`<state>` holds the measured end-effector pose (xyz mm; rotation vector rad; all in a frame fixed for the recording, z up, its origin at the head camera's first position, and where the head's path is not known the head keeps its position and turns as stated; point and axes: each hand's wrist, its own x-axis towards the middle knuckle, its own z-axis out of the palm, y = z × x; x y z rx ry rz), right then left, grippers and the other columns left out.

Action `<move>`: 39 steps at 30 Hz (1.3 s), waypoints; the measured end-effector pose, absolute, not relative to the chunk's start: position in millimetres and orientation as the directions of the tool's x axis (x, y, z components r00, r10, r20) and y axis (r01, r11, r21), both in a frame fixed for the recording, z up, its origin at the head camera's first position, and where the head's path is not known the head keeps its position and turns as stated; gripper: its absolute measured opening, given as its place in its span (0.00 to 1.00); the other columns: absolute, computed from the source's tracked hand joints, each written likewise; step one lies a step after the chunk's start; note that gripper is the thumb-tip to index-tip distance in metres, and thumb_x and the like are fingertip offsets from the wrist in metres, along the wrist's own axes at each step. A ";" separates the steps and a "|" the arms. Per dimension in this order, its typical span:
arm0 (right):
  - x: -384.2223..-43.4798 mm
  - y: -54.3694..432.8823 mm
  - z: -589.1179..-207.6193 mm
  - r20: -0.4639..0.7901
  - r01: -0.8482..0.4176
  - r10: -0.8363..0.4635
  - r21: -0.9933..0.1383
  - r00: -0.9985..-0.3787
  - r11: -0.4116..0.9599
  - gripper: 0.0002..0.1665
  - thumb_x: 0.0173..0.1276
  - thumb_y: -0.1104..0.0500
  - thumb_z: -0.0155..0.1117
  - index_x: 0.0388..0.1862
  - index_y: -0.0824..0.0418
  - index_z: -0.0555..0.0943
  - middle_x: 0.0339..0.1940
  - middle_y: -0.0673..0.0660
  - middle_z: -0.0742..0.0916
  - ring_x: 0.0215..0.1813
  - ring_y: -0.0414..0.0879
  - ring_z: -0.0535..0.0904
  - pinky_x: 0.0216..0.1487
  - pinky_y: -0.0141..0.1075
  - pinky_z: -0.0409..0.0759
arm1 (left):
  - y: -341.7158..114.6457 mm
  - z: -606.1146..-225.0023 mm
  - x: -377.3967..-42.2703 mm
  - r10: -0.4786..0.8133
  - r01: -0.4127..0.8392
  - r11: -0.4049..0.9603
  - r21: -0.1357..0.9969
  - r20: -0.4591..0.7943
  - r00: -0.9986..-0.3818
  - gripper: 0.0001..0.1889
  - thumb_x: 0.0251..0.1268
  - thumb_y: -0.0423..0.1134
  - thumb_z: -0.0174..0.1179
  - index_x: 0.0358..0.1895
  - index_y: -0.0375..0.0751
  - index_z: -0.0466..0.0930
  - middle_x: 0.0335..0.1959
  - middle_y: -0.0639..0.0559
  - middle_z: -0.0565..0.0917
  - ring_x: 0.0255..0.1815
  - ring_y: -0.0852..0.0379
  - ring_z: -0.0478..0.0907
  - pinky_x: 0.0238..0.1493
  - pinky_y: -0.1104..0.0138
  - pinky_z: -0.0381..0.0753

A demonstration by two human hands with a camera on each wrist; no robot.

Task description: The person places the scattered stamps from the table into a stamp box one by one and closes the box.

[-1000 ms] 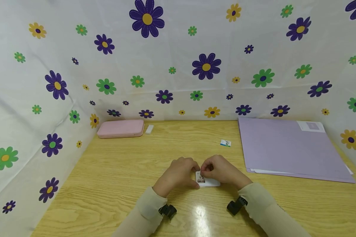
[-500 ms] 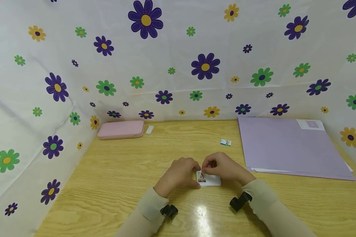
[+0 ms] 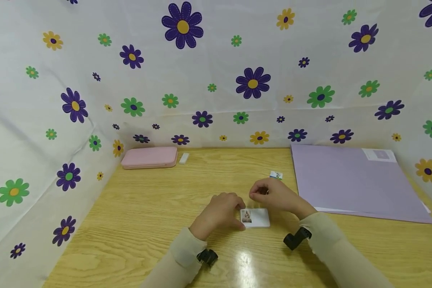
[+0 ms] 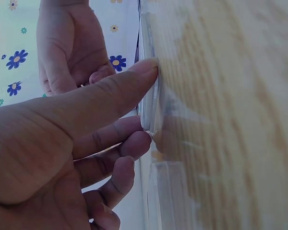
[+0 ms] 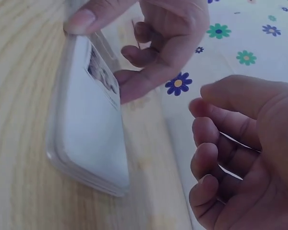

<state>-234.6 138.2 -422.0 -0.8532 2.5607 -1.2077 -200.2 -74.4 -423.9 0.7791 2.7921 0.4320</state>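
Rounded-cornered white slab (image 3: 261, 218), wood-grained table (image 3: 137, 224)

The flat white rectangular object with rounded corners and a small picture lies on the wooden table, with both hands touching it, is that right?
Not both: only the left hand touches the flat white rectangular object; the right wrist view shows the right hand apart from it. It does lie on the wooden table, with the small picture on it.

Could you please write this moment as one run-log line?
left hand: holds flat white object | right hand: apart from it, nothing visibly held | small picture: on object's end near left hand
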 end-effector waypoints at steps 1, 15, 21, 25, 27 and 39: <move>-235.3 138.8 -420.9 0.085 -0.427 -0.564 -0.747 -0.821 0.510 0.06 0.70 0.60 0.64 0.37 0.60 0.86 0.29 0.46 0.84 0.33 0.43 0.77 0.35 0.35 0.77 | -74.2 -423.9 -200.1 0.531 0.470 0.819 0.330 -0.124 -0.838 0.27 0.45 0.53 0.79 0.51 0.49 0.86 0.41 0.60 0.81 0.44 0.57 0.76 0.47 0.57 0.75; -249.2 152.6 -415.6 0.148 -0.394 -0.426 -0.715 -0.893 0.577 0.11 0.71 0.57 0.64 0.47 0.62 0.84 0.35 0.48 0.84 0.40 0.46 0.78 0.40 0.42 0.76 | -72.7 -422.8 -198.9 0.527 0.464 0.823 0.328 -0.135 -0.839 0.26 0.45 0.53 0.79 0.49 0.49 0.86 0.39 0.60 0.80 0.42 0.59 0.76 0.47 0.56 0.75; -254.8 162.0 -412.2 0.164 -0.382 -0.388 -0.708 -0.907 0.594 0.13 0.72 0.57 0.64 0.50 0.63 0.83 0.38 0.51 0.84 0.41 0.47 0.78 0.41 0.42 0.75 | -73.2 -423.6 -198.8 0.527 0.466 0.824 0.323 -0.134 -0.839 0.26 0.45 0.53 0.79 0.50 0.50 0.86 0.40 0.60 0.80 0.42 0.60 0.77 0.47 0.57 0.75; -258.2 167.8 -411.7 0.175 -0.374 -0.366 -0.713 -0.914 0.593 0.15 0.72 0.57 0.63 0.51 0.65 0.82 0.43 0.55 0.84 0.43 0.49 0.78 0.43 0.43 0.76 | -73.3 -423.1 -197.9 0.527 0.464 0.821 0.334 -0.130 -0.840 0.26 0.45 0.52 0.79 0.49 0.49 0.86 0.40 0.60 0.80 0.42 0.59 0.77 0.47 0.57 0.76; -260.0 170.6 -412.1 0.172 -0.367 -0.360 -0.716 -0.917 0.593 0.16 0.72 0.57 0.63 0.52 0.65 0.81 0.46 0.57 0.84 0.45 0.50 0.78 0.44 0.44 0.76 | -73.3 -422.7 -197.6 0.529 0.465 0.818 0.340 -0.126 -0.839 0.26 0.44 0.52 0.80 0.49 0.48 0.86 0.39 0.59 0.80 0.42 0.59 0.77 0.47 0.58 0.75; -274.1 185.8 -418.1 0.150 -0.342 -0.336 -0.688 -0.930 0.640 0.20 0.72 0.57 0.63 0.58 0.67 0.80 0.50 0.61 0.83 0.43 0.51 0.75 0.38 0.41 0.74 | -73.3 -423.7 -197.4 0.535 0.473 0.815 0.334 -0.120 -0.837 0.26 0.45 0.52 0.79 0.50 0.48 0.85 0.41 0.59 0.81 0.44 0.58 0.76 0.49 0.60 0.75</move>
